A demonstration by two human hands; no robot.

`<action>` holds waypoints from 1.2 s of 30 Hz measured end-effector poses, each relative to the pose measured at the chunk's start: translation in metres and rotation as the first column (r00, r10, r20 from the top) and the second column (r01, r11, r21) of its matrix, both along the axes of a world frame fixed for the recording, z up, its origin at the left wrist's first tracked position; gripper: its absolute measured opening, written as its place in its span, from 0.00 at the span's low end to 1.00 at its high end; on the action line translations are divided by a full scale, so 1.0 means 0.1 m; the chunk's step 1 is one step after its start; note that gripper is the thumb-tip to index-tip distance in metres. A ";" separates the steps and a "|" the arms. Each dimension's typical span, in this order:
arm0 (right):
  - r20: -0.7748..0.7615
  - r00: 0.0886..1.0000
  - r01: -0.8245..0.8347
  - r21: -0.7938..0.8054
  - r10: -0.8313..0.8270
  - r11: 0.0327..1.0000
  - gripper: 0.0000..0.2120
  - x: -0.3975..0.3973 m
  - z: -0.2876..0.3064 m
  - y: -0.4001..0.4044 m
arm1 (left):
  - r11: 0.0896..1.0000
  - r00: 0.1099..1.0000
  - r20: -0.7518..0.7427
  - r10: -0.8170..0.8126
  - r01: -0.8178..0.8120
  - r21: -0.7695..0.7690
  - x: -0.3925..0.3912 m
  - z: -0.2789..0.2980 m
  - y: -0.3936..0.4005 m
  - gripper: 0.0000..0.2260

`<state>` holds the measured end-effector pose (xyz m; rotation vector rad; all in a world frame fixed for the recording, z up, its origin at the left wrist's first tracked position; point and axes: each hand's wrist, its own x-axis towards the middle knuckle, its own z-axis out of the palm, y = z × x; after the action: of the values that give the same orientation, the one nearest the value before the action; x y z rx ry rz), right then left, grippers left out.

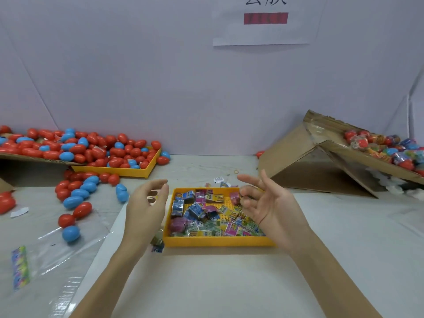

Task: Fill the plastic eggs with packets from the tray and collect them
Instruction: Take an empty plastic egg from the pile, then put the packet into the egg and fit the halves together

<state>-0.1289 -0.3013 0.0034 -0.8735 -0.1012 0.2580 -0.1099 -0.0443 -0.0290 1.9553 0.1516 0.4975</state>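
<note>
Two hands [146, 210] flanking packet tray [218, 241]

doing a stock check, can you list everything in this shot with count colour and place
packet tray: one, yellow, centre of the table between the hands
packets: many, blue, pink, yellow and green, in that tray; a few lie loose just behind it
plastic eggs: too many to count, red and blue, loose on the table at left
egg tray: one, yellow, back left, heaped with red and blue eggs
cardboard box: one, brown, tipped at right, holding wrapped colourful items
clear bags: a few, front left
paper sign: one, white, on the back wall
left hand: open, holding nothing
right hand: open, over the tray's right edge
</note>
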 end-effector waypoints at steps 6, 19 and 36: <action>0.272 0.955 0.225 -0.412 -0.117 0.883 0.20 -0.04 -0.12 0.19 | 0.858 0.943 -0.170 0.286 -0.173 0.484 0.53 -0.04 0.51 0.24; 0.695 0.716 0.624 -0.680 0.068 0.385 0.14 -0.05 -0.33 0.21 | 0.432 0.863 -0.476 0.167 0.370 0.822 1.89 0.15 0.82 0.29; 0.668 0.736 0.578 -0.705 0.109 0.411 0.14 -0.07 -0.34 0.28 | 0.644 0.946 -0.244 0.214 0.052 0.763 1.89 0.08 0.86 0.20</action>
<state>-0.1362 -0.2732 -0.0305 -2.0567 -0.5002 -0.3753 0.0787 0.0418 -0.0214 2.8914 0.2657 0.3150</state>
